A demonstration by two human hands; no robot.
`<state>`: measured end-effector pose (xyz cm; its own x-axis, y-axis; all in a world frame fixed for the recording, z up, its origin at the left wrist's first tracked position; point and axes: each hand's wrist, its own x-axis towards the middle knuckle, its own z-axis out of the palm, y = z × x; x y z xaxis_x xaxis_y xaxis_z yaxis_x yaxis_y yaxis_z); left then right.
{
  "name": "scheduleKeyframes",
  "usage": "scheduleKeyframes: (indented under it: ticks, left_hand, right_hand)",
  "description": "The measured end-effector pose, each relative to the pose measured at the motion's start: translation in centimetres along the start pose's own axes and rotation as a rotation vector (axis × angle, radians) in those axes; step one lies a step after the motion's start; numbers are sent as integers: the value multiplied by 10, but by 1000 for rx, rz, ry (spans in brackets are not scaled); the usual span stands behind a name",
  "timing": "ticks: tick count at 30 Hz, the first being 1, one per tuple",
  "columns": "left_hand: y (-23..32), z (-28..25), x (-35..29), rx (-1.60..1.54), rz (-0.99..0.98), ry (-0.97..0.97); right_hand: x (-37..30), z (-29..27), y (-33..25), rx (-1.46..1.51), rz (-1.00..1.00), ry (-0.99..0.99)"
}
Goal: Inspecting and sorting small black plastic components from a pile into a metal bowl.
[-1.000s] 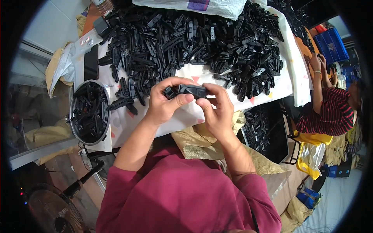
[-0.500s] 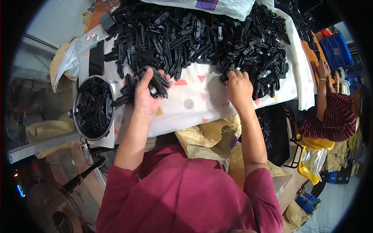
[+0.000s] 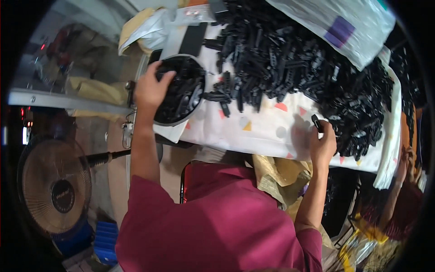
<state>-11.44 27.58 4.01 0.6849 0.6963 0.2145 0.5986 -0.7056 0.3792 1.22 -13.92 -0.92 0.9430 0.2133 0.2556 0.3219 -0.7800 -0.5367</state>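
Note:
My left hand (image 3: 152,88) is at the left rim of a round metal-edged container (image 3: 204,88), thumb and fingers apart, with nothing seen in its grasp. Inside the container lies a heap of black plastic parts (image 3: 183,97). Over the patterned white cloth, my right hand (image 3: 323,144) pinches a small black plastic part (image 3: 316,122) that sticks up past the fingertips. Just beyond that hand spreads a big pile of similar black parts (image 3: 290,63); a few loose ones (image 3: 219,96) lie between the container and the pile.
A dark flat phone-like slab (image 3: 193,38) lies behind the container. A white sack (image 3: 337,27) rests on the far pile. On the left stands a fan (image 3: 56,190). Golden sacking (image 3: 281,174) hangs at the table's front edge. Another person's arm (image 3: 398,186) shows at the far right.
My left hand has gone left from the table to the container and released its bunch of black parts. My right hand has drawn back from the pile, holding one part. The view has swung left.

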Motion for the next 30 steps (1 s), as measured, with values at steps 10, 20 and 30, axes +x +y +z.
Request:
scheduleKeyframes:
  ticks: [10,20,30]
  left_hand:
    - [63,0,-25,-165,674,-86]
    - [49,-12,-31,65,693,199]
    - [83,47,-80,94,891,2]
  right_hand:
    - [-2,24,3,-199,-82,-11]
    - [-5,22,12,-85,-3,-8]
    - [-8,28,11,27,-79,45]
